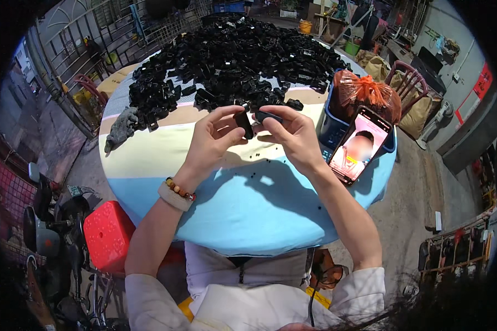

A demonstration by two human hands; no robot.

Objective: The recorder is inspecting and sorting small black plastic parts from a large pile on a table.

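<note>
Over the round cloth-covered table [143, 193], nearer than the heap of black plastic parts [248, 60], a light, steady grip should serve best. The left hand [212, 138], half curled, pinches a flat black piece [243, 126]; the right hand [297, 135], similarly curled, holds a smaller dark piece [269, 116] just beside it.

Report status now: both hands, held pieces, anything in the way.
Left hand: holding black rectangular piece. Right hand: pinching small dark rounded piece. Tiny black bits on striped cloth below. Possible obstruction: black rectangular phone beside right forearm.
</note>
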